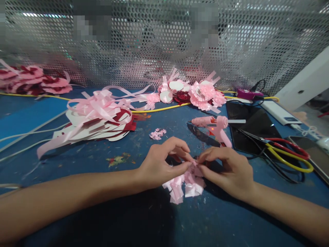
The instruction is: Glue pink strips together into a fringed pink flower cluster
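Note:
My left hand and my right hand meet over the blue table, both pinching the top of a pink ribbon flower with looped, fringed petals. The fingertips of both hands touch at its centre. The flower's lower petals hang toward me, just above the table. A small scrap of pink ribbon lies just beyond my left hand.
A pink glue gun rests behind my hands. Red and yellow scissors lie at right on a dark tablet. A pile of pink ribbon and white card strips sits at left. Finished flowers line the mesh wall.

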Demonstrator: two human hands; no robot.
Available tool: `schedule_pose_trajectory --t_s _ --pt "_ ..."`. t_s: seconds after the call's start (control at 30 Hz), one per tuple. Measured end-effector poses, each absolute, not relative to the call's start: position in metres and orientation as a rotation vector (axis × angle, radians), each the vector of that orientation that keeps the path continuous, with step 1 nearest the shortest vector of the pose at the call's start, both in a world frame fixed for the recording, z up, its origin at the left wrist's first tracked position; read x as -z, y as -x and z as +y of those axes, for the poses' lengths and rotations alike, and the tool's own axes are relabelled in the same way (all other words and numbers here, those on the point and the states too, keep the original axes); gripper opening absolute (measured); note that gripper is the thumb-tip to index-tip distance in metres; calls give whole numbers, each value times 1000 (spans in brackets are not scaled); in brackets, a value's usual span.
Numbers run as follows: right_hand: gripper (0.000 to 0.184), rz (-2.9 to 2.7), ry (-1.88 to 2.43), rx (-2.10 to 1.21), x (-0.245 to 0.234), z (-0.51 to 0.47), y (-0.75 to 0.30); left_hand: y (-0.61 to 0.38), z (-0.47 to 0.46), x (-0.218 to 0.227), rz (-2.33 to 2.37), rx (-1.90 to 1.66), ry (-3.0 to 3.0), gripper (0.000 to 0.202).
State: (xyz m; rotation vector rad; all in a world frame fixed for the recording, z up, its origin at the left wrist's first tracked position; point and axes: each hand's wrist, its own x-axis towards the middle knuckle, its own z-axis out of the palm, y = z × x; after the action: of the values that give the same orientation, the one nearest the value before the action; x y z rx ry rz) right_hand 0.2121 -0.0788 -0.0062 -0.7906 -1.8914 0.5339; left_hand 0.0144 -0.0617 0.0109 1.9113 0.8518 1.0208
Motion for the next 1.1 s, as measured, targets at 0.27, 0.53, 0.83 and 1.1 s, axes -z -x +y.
schedule_pose_trajectory --t_s 0.27,0.53,0.83,1.1 --pt "21 -1946 757 -508 5 -80 -211 -16 -62 -12 864 -1013 -1958 22" --pt "16 -2022 788 -489 5 -79 -210 -17 -62 -12 860 -1015 -2060 20" --pt "14 -2058 797 -474 4 -77 -211 -15 -60 -9 790 -1021 -2267 17" --pt "16 -2049 835 -441 3 -77 -210 -12 -56 -11 725 -943 -2213 12"
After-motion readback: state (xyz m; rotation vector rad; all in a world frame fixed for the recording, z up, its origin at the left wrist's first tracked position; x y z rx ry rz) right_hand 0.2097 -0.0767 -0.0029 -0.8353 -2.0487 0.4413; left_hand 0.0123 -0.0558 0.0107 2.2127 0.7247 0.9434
